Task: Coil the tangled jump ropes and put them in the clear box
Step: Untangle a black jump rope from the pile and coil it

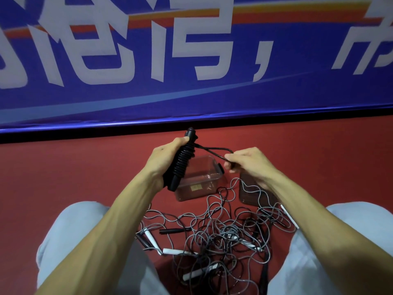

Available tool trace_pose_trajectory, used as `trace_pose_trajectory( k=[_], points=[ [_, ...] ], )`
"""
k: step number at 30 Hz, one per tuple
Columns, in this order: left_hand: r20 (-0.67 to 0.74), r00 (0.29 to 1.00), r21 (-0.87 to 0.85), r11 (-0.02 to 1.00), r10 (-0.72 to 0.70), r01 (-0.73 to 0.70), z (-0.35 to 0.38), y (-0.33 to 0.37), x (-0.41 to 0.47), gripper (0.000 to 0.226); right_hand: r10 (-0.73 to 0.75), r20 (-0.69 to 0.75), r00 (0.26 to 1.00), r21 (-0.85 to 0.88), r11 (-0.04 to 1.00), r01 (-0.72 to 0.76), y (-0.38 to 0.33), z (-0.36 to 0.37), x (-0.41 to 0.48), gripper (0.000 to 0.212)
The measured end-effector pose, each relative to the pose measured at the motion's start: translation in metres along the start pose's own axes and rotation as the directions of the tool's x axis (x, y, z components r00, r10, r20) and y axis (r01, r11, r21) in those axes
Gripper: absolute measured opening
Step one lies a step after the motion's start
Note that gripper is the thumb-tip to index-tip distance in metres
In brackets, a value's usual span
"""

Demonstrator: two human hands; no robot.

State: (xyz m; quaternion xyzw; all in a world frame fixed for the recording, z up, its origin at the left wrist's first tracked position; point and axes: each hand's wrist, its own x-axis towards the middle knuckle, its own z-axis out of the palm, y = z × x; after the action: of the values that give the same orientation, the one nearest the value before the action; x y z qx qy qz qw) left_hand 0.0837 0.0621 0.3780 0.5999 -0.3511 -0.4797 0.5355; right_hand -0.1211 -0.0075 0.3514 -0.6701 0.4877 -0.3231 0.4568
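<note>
My left hand [162,158] grips a black jump rope [182,161] whose cord is wound tightly around its handles, held tilted above the floor. A short loop of that black cord runs right to my right hand [247,163], which pinches its end. Just behind and below the bundle stands the clear box [200,186] on the red floor, with only a small label showing inside. A tangled pile of grey and black jump ropes [219,235] with white and black handles lies on the floor between my knees.
A dark flat lid [248,192] lies right of the clear box, partly under grey cord. A blue banner wall [191,60] with a black base strip closes off the far side. My knees in light trousers [70,231] flank the pile.
</note>
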Motion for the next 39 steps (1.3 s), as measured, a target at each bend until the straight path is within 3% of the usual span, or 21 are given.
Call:
trace_pose_trajectory(
  k=[2,5,6,8,9,11,14,17,19,23,26,28,30,32,34,37,39],
  points=[
    [-0.005,0.999,0.004,0.999,0.045,-0.045,0.000,-0.001,0.001,0.022,-0.042,-0.014,0.999,0.219,0.975,0.044,-0.003,0.000,0.000,0.018],
    [0.007,0.976,0.167,0.962,0.218,-0.216,-0.004,-0.008,0.008,0.007,-0.071,0.003,0.998,0.250,0.966,0.067,-0.005,-0.002,-0.001,0.011],
    [0.010,0.960,0.312,0.911,0.279,-0.268,-0.005,-0.012,0.011,0.005,-0.079,0.052,0.996,0.185,0.980,0.068,-0.005,-0.003,-0.001,0.014],
    [0.006,0.935,0.634,0.722,0.353,-0.277,-0.005,-0.019,0.014,0.038,-0.105,0.140,0.985,-0.128,0.984,0.123,-0.006,-0.004,-0.004,0.017],
    [0.007,0.923,0.733,0.626,0.385,-0.267,-0.005,-0.021,0.014,0.047,-0.125,0.152,0.980,-0.303,0.938,0.167,-0.007,-0.004,-0.006,0.018],
    [0.048,0.898,0.807,0.513,0.438,-0.293,-0.003,-0.022,0.013,0.049,-0.171,0.159,0.972,-0.472,0.852,0.227,-0.011,-0.006,-0.010,0.019],
    [0.100,0.872,0.838,0.433,0.478,-0.333,0.000,-0.026,0.016,0.046,-0.226,0.148,0.963,-0.522,0.809,0.270,-0.015,-0.008,-0.015,0.016],
    [0.116,0.876,0.836,0.431,0.467,-0.340,0.001,-0.028,0.017,0.041,-0.334,0.162,0.929,-0.429,0.824,0.371,-0.017,0.001,-0.024,0.022],
    [0.162,0.878,0.833,0.415,0.450,-0.366,0.003,-0.030,0.017,0.041,-0.367,0.164,0.916,-0.254,0.881,0.399,-0.015,0.007,-0.029,0.047],
    [0.199,0.880,0.843,0.383,0.431,-0.378,0.004,-0.031,0.017,0.043,-0.368,0.278,0.887,-0.042,0.918,0.394,-0.011,0.008,-0.023,0.021],
    [0.199,0.887,0.811,0.438,0.415,-0.387,0.000,-0.027,0.016,0.049,-0.378,0.344,0.859,0.126,0.926,0.357,-0.012,0.008,-0.022,0.025],
    [0.209,0.891,0.763,0.503,0.403,-0.406,0.000,-0.027,0.017,0.056,-0.418,0.233,0.878,0.069,0.908,0.414,-0.012,0.011,-0.021,0.028],
    [0.240,0.894,0.743,0.520,0.379,-0.420,0.001,-0.031,0.018,0.057,-0.494,0.031,0.869,-0.098,0.864,0.494,-0.009,0.013,-0.019,0.027],
    [0.293,0.888,0.741,0.503,0.355,-0.445,0.004,-0.032,0.016,0.050,-0.627,-0.098,0.772,-0.291,0.760,0.581,-0.006,0.011,-0.015,0.020],
    [0.318,0.881,0.717,0.518,0.351,-0.466,0.009,-0.032,0.014,0.049,-0.698,-0.145,0.701,-0.373,0.695,0.615,-0.007,0.008,-0.011,0.016],
    [0.324,0.883,0.634,0.615,0.338,-0.469,0.012,-0.029,0.013,0.042,-0.672,-0.124,0.730,-0.217,0.736,0.641,-0.011,0.008,-0.011,0.012],
    [0.335,0.896,0.492,0.757,0.292,-0.430,0.014,-0.028,0.012,0.036,-0.603,-0.122,0.788,-0.071,0.798,0.599,-0.015,0.009,-0.013,0.012]
  ],
)
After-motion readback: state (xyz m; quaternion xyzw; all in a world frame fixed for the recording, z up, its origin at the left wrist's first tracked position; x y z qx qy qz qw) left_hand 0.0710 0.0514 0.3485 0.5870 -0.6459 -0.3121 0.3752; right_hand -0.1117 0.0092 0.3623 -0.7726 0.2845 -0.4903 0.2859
